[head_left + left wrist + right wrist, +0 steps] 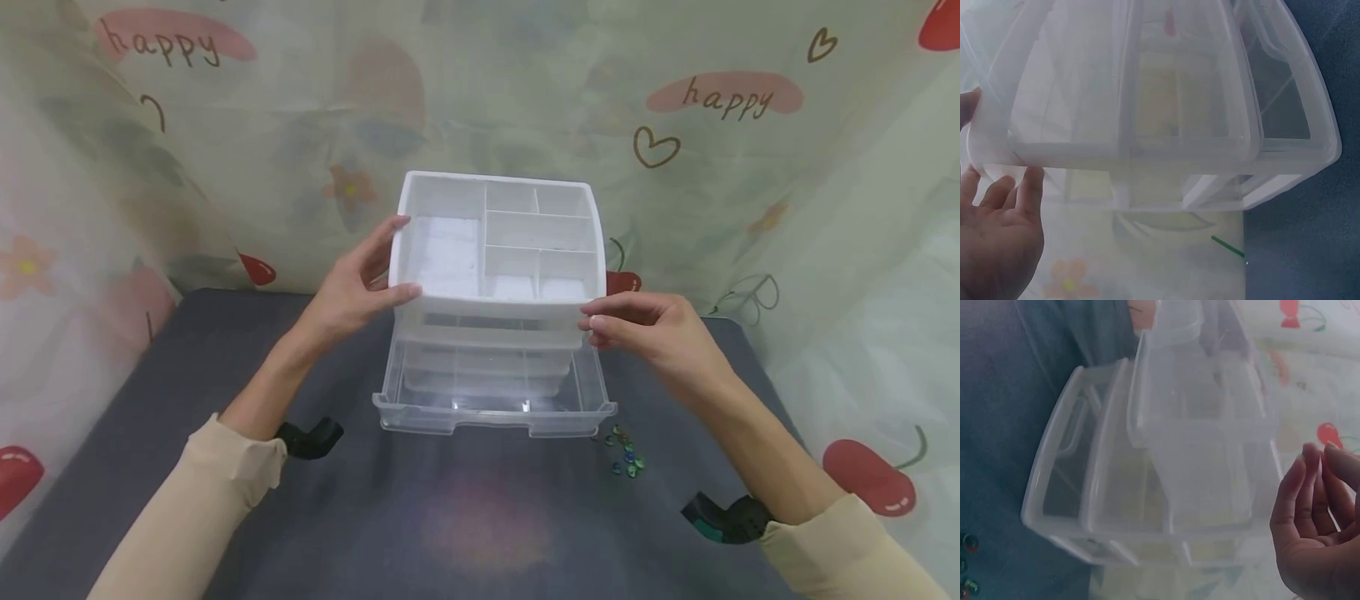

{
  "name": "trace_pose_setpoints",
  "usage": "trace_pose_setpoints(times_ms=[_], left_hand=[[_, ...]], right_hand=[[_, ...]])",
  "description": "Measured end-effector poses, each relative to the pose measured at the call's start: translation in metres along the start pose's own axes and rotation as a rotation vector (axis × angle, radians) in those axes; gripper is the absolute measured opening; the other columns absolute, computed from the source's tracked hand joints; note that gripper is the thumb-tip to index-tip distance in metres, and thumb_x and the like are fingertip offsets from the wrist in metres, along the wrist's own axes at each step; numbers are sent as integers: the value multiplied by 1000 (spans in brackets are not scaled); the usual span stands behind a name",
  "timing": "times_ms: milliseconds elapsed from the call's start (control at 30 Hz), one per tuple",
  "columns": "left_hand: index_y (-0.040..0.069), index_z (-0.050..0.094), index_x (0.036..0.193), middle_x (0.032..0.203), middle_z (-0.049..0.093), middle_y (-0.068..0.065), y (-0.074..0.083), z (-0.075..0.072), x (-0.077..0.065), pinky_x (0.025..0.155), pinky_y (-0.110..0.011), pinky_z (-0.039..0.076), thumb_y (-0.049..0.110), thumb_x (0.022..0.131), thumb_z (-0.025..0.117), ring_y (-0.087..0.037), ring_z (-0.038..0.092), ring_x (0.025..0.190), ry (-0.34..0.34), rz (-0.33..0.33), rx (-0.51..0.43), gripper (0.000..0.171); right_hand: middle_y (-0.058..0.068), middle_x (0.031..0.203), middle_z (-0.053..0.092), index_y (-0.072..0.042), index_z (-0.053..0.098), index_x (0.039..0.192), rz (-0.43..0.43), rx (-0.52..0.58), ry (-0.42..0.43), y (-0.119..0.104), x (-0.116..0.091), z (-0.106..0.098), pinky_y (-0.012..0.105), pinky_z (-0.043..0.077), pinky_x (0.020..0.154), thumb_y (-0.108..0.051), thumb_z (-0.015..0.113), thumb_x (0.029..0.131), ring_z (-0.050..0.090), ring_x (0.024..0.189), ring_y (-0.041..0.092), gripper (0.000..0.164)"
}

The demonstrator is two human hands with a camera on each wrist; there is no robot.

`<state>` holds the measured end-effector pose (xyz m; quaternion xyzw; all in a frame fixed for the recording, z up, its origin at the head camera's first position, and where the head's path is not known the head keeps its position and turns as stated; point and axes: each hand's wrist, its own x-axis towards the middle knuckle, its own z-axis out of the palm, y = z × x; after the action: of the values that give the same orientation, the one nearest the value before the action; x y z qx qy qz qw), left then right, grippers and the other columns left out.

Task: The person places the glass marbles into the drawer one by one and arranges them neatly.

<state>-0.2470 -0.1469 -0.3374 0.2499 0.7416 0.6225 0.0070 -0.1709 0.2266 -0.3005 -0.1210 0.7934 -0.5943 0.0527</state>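
A white plastic drawer unit (pixel 498 307) stands on the dark table, with a divided tray on its top. Its lower clear drawer (pixel 495 414) juts out towards me. My left hand (pixel 341 287) grips the tray's left side, thumb at the front corner and fingers on the side; the left wrist view shows this hand (pixel 1000 240) against the plastic rim. Near the front right corner is my right hand (pixel 660 333), fingertips and thumb pinched together. A tiny dark glint at the fingertips of this hand (pixel 1316 531) looks like a marble, mostly hidden.
Several glass marbles (pixel 627 454) lie on the table (pixel 337 517), right of the drawer's front. Behind the unit hangs a printed curtain (pixel 300 108). Black wrist cameras sit at the left cuff (pixel 311 437) and right cuff (pixel 727 518).
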Motion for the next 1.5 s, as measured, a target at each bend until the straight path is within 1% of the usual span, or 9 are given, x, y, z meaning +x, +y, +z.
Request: trace_pose_setpoints(times_ms=[200, 400, 500, 600, 733, 933, 1133, 1333, 1500], left_hand=[[22, 31, 157, 160, 31, -8, -1, -1, 0, 104, -39, 42, 8, 87, 77, -24, 35, 144, 13, -19, 0, 84], [24, 35, 156, 159, 33, -4, 0, -1, 2, 106, -44, 40, 11, 87, 78, -22, 36, 144, 36, -16, 11, 82], [25, 36, 155, 159, 34, -2, 0, -1, 3, 105, -42, 41, 11, 87, 78, -22, 37, 143, 46, -10, 29, 82], [25, 35, 156, 159, 34, -2, 1, -2, 3, 103, -40, 43, 10, 86, 78, -23, 38, 142, 45, -4, 51, 83], [26, 33, 157, 159, 33, -1, 3, -1, 4, 102, -38, 44, 8, 86, 78, -23, 38, 143, 32, 1, 46, 85], [26, 33, 156, 159, 34, -3, 3, -2, 4, 102, -38, 44, 7, 87, 77, -25, 40, 141, 29, -5, 51, 85], [24, 33, 156, 157, 36, -7, 1, -2, 4, 101, -39, 45, 7, 86, 78, -28, 42, 140, 26, -4, 41, 84], [24, 33, 156, 157, 36, -8, 1, -1, 3, 101, -37, 45, 7, 87, 77, -28, 41, 140, 23, -3, 20, 84], [24, 33, 156, 157, 36, -9, 0, -1, 4, 101, -36, 45, 7, 87, 77, -28, 41, 140, 22, 0, 11, 84]], right_hand=[[3, 100, 74, -1, 73, 113, -28, -51, 80, 15, -7, -10, 28, 53, 82, -16, 73, 92, 70, 87, 22, 26], [5, 99, 75, 0, 73, 111, -18, -20, 116, 32, -16, -21, 26, 53, 80, -14, 72, 93, 69, 86, 20, 23], [8, 100, 75, 0, 73, 112, 1, -35, 124, 42, -20, -25, 26, 53, 80, -16, 71, 93, 69, 86, 19, 24], [7, 101, 75, 0, 72, 113, 10, -64, 125, 54, -23, -28, 26, 54, 80, -17, 70, 94, 69, 85, 18, 25], [3, 101, 75, -2, 72, 114, 24, -101, 129, 69, -28, -30, 25, 54, 80, -20, 69, 96, 69, 84, 16, 26], [4, 101, 75, -2, 72, 113, 65, -85, 142, 88, -37, -34, 24, 54, 80, -21, 69, 95, 69, 84, 15, 27], [-2, 99, 75, -1, 71, 114, 96, -104, 131, 108, -47, -37, 25, 54, 79, -23, 69, 95, 69, 83, 15, 29], [1, 100, 75, -2, 71, 115, 118, -140, 136, 126, -58, -39, 27, 53, 78, -25, 70, 95, 68, 84, 14, 31], [2, 102, 75, 5, 69, 117, 120, -124, 131, 139, -66, -41, 25, 54, 78, -22, 69, 95, 70, 87, 18, 34]])
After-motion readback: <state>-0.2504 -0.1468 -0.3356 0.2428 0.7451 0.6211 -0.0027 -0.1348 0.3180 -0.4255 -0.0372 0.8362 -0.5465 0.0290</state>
